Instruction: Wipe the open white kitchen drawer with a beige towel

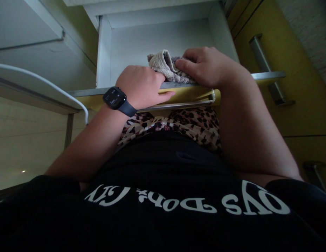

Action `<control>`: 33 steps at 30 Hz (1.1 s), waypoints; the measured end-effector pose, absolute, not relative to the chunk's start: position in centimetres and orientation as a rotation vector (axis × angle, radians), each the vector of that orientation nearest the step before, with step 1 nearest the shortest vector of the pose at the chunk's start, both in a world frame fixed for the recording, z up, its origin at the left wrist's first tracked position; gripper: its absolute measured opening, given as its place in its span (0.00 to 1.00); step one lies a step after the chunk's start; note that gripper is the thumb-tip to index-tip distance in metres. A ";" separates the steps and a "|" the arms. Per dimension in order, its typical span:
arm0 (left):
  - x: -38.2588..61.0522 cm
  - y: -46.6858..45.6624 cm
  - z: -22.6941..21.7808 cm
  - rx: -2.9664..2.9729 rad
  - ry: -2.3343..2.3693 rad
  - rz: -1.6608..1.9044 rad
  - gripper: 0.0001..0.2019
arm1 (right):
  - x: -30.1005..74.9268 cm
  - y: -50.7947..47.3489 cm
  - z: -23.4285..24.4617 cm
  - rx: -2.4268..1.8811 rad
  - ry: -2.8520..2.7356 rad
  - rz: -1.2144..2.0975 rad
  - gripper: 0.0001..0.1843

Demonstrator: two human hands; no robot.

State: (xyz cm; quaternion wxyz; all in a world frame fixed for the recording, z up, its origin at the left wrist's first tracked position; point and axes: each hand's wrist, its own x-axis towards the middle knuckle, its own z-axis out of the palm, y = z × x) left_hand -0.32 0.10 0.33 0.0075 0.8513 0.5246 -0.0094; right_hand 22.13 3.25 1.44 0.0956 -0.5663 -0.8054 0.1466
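Observation:
A pulled-out drawer [157, 38] with pale inner walls lies in front of my body. My left hand [141, 85] lies over its front panel [187, 94], fingers bent over the inner side and thumb on the outer side. A crumpled grey-brown cleaning cloth [163, 64] rests against the inside of the front edge. My right hand [202, 64] is closed on the cloth's right part, its thumb pressing on top. The fingertips of my left hand are hidden beside the cloth.
Yellow cabinet fronts with metal handles [259, 54] stand on the right. A white cable [47, 74] curves down on the left, beside a white panel [23, 24]. My legs are just under the drawer front. A smartwatch [115, 97] sits on my left wrist.

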 end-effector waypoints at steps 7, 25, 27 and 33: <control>-0.3 0.0 0.4 2.665 1.623 0.026 0.38 | 22.0 2.8 2.1 -1.688 -2.414 0.461 0.33; -0.5 -0.3 0.8 2.732 1.609 -0.024 0.40 | 22.1 2.7 1.8 -1.692 -2.401 0.409 0.34; -0.5 -0.4 0.9 2.749 1.606 -0.027 0.41 | 22.0 2.7 1.8 -1.699 -2.396 0.414 0.33; -0.4 -0.4 0.8 2.766 1.636 -0.040 0.40 | 21.9 2.6 2.0 -1.685 -2.386 0.427 0.31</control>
